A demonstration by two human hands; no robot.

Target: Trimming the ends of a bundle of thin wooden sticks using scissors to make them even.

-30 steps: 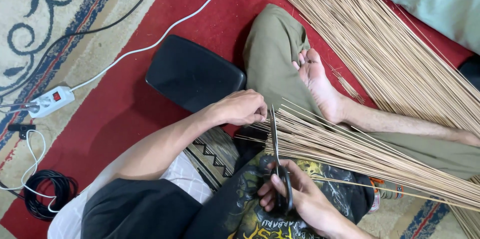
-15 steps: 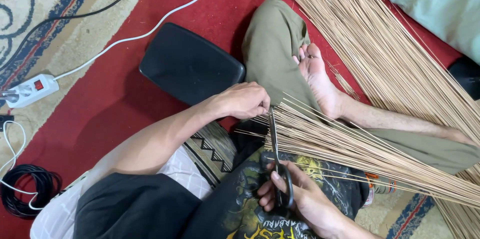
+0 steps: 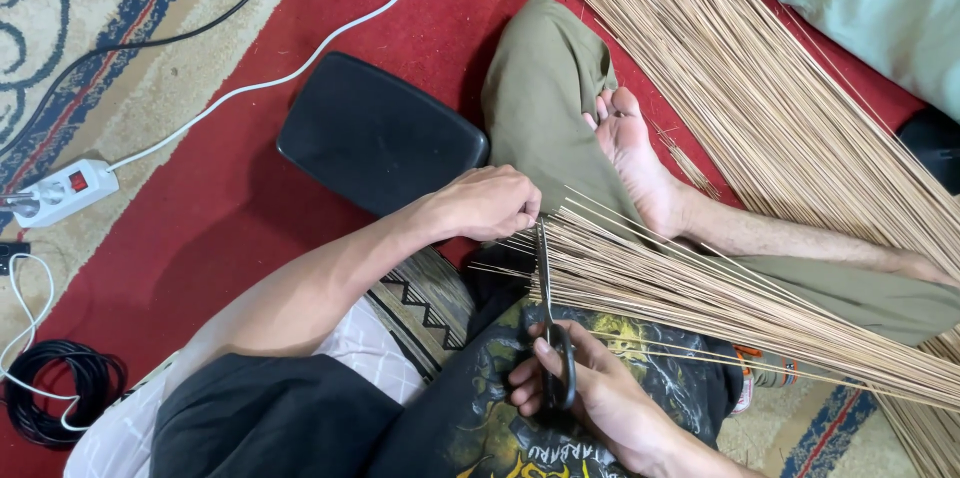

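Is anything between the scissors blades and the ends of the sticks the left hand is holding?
Nothing visible. The scissors in the right hand already meet the stick bundle beside the left hand.

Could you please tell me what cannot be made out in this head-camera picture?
- Far ends of the stick bundle: cut off by the right edge.
- Left hand fingers' grip on the sticks: hidden under the hand's back.
- Scissors blade tips: lost among the sticks.
- Right hand wrist: cut off by the bottom edge.
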